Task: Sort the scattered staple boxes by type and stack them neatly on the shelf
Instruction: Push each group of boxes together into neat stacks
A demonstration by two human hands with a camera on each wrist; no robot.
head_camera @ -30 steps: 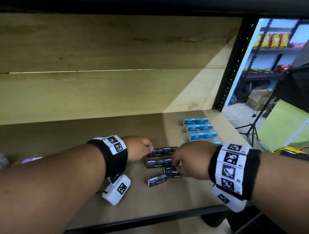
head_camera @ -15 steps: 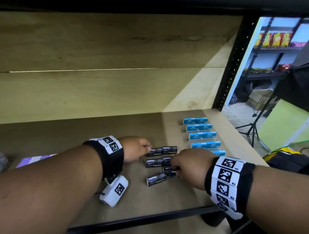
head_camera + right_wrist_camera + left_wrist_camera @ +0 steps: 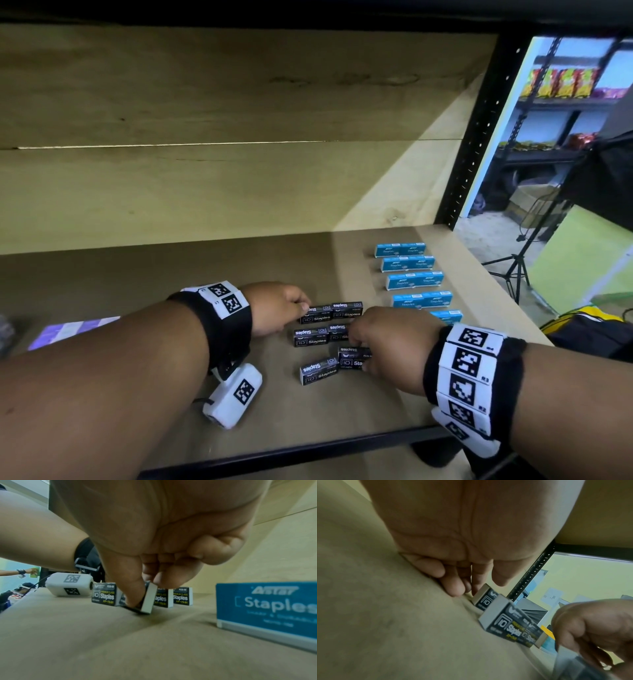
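Right hand [image 3: 387, 342] pinching a black staple box [image 3: 351, 358] with white ends; left hand [image 3: 274, 306], fingers curled, touching the rearmost black box [image 3: 330, 311].

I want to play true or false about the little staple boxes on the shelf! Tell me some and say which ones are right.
1. The blue staple boxes sit in a row on the right side of the shelf. True.
2. The right hand pinches a blue box. False: it pinches a black staple box.
3. The left hand touches the end of the farthest black row. True.
4. The black boxes are stacked in a tall tower. False: they lie in low rows on the shelf.
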